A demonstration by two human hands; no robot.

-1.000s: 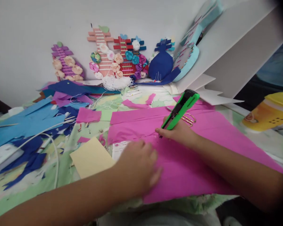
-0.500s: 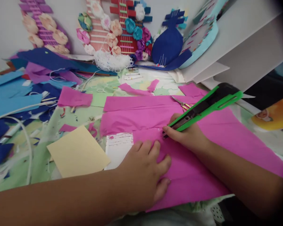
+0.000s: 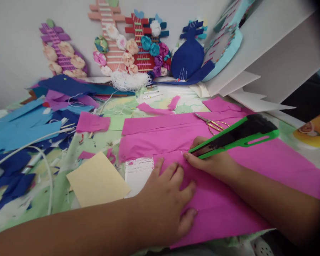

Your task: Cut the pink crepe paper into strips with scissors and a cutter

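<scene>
My right hand [image 3: 210,161] grips a green and black utility knife [image 3: 237,137] near its blade end, the handle slanting up to the right. The tip is hidden by my fingers, close to the surface of the pink crepe paper [image 3: 258,160]. My left hand [image 3: 170,199] lies on that paper with fingers spread, holding no tool. A white card [image 3: 137,177] with pink smears along its top shows left of my fingers. Gold-handled scissors [image 3: 213,124] rest on the pink paper beyond my right hand.
A pale yellow square of paper [image 3: 98,179] lies left of the card. Blue scraps [image 3: 24,124] and a white cable [image 3: 49,170] crowd the left side. Decorated paper instruments, including a dark blue one [image 3: 188,57], lean along the wall. White boards [image 3: 269,60] stand at right.
The view has shifted, so the scene sits slightly lower and more to the right on the left side. The knife's handle has tilted lower. Both hands keep much the same place on the paper.
</scene>
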